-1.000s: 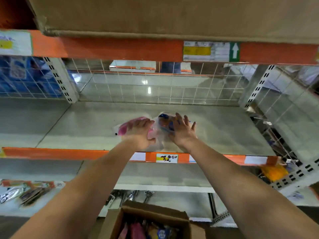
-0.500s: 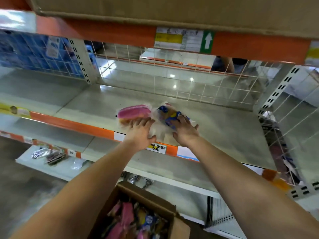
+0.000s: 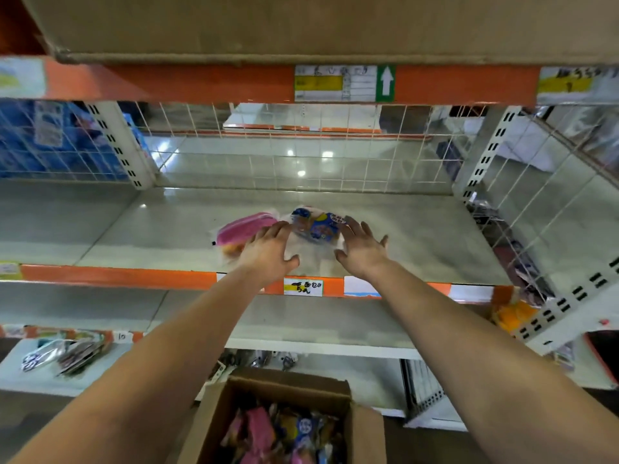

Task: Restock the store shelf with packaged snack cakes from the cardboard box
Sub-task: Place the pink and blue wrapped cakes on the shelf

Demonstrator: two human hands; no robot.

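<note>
Two snack cake packs lie side by side on the grey shelf (image 3: 418,236): a pink pack (image 3: 241,227) on the left and a blue and yellow pack (image 3: 316,222) on the right. My left hand (image 3: 268,251) rests with straight fingers against the pink pack's near right end. My right hand (image 3: 361,247) hovers with spread fingers just right of the blue pack, its fingertips at the pack's edge. Below, the open cardboard box (image 3: 288,386) holds several more pink and blue packs.
An orange price rail (image 3: 117,276) edges the shelf front. White wire mesh (image 3: 301,155) closes the back and the right side. A big cardboard carton (image 3: 301,25) sits on the shelf above. Lower left shelf holds a few flat packets (image 3: 67,354).
Both hands have drawn back a little from the two packs, with fingers now straighter and spread. The packs stay on the shelf where they were set.
</note>
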